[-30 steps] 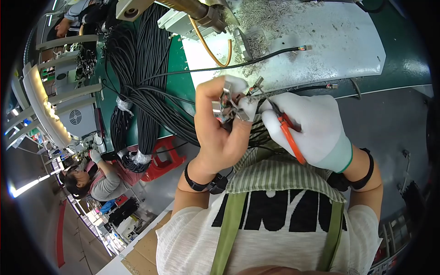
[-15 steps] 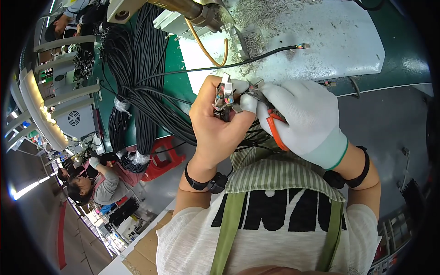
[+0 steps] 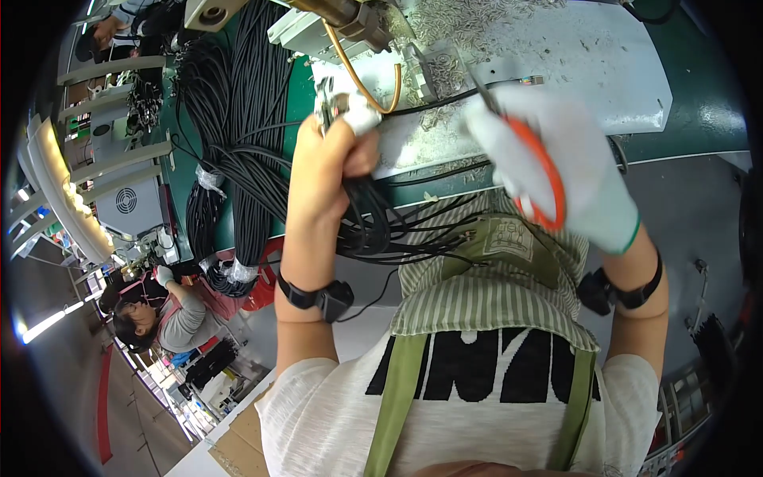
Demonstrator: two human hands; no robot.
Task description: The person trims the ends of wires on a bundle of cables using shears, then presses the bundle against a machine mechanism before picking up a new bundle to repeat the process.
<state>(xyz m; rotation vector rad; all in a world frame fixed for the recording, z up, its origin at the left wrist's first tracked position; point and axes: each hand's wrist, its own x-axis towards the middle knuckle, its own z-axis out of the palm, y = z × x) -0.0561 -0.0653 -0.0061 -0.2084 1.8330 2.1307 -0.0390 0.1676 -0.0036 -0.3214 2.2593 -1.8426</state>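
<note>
My bare left hand (image 3: 330,159), with white coverings on some fingertips, is closed round a bundle of black cables (image 3: 367,219). Their metal connector ends (image 3: 324,99) stick up past the fingers, beside a bent brass-coloured tube. My right hand (image 3: 560,151), in a white glove and blurred, grips orange-handled scissors (image 3: 550,171) with the dark tip pointing up and away. Under the tip, a single black cable (image 3: 453,99) lies on the white board, its coloured wires and metal plug at the right end.
Small metal scraps cover the white board (image 3: 588,48) on the green table (image 3: 699,87). A machine head (image 3: 342,20) overhangs it. Long bundles of black cable (image 3: 238,103) lie at the left. A red stool (image 3: 262,292) stands below, and another person (image 3: 183,314) sits further left.
My left hand has moved left and away with the cable bundle, toward the brass-coloured tube. My right hand has drawn apart to the right with the scissors, which now show more of their handles.
</note>
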